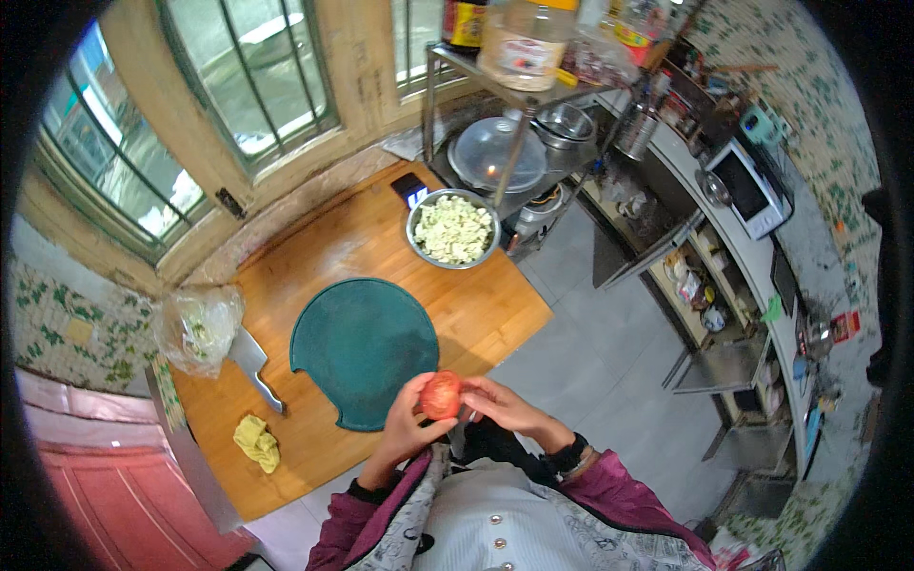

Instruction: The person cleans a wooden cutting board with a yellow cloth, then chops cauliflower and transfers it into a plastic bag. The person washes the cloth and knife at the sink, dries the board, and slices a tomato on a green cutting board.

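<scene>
A red tomato point(440, 395) is held up between both hands, over the near right edge of the round green cutting board point(364, 342). My left hand point(410, 425) grips it from the left, fingers and thumb curled round it. My right hand point(500, 407) is at its right side, fingertips at or very near the skin; whether they press on it is hard to tell. Left of the board, a cleaver point(251, 362) with a metal handle lies flat on the wooden table point(335, 250). A metal bowl point(408, 232) of chopped pale green vegetable stands at the table's far right.
A crumpled yellow cloth point(257, 442) lies near the table's left front. Behind the cleaver sits a clear plastic bag point(200, 328) with greens inside. A phone point(409, 188) lies beside the bowl. A metal rack point(527, 96) holding jars and a lidded pan adjoins the back right corner.
</scene>
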The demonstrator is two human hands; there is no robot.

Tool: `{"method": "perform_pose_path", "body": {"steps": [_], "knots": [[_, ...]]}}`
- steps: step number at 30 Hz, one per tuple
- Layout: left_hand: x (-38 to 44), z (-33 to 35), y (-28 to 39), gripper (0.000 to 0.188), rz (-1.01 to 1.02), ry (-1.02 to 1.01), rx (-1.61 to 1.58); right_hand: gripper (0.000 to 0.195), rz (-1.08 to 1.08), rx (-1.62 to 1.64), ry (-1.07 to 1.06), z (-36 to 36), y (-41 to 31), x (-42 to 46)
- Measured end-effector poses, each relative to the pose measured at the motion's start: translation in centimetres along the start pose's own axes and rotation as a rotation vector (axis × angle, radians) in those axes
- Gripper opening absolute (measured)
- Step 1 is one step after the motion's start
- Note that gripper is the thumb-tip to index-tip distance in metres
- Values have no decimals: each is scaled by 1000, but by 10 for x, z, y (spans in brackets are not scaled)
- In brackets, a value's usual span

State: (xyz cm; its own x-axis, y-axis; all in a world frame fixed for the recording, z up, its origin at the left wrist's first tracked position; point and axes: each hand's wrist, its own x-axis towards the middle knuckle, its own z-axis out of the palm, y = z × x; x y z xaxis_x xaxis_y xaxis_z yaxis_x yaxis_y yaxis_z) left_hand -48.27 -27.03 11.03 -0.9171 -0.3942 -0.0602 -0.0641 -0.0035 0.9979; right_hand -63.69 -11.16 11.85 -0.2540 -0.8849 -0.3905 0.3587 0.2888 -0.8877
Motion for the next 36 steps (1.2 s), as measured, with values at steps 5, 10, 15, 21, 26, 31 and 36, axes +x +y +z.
{"method": "perform_pose_path", "body": {"steps": [5, 10, 15, 21, 26, 31, 36], "knots": [[-30, -54, -26, 79, -208, 320, -295, 63, 107, 36, 371, -85, 14, 85], [-43, -77, -12, 77, -330, 500, -335, 60, 41, 262, 656, -153, -26, 169], [-44, -67, -9, 76, -332, 677, -411, 47, 18, 173, 522, -185, -32, 223], [-36, -53, -7, 76, -357, 755, -383, 45, 77, 211, 550, -134, -29, 221], [-28, -51, -5, 78, -366, 800, -411, 41, 50, 237, 371, -96, -35, 283], [-22, -52, -3, 82, -338, 849, -361, 31, -619, -1060, 754, -145, -47, 350], [-35, -67, -27, 81, -400, 882, -227, 54, -428, -1199, 633, -152, -55, 381]]}}
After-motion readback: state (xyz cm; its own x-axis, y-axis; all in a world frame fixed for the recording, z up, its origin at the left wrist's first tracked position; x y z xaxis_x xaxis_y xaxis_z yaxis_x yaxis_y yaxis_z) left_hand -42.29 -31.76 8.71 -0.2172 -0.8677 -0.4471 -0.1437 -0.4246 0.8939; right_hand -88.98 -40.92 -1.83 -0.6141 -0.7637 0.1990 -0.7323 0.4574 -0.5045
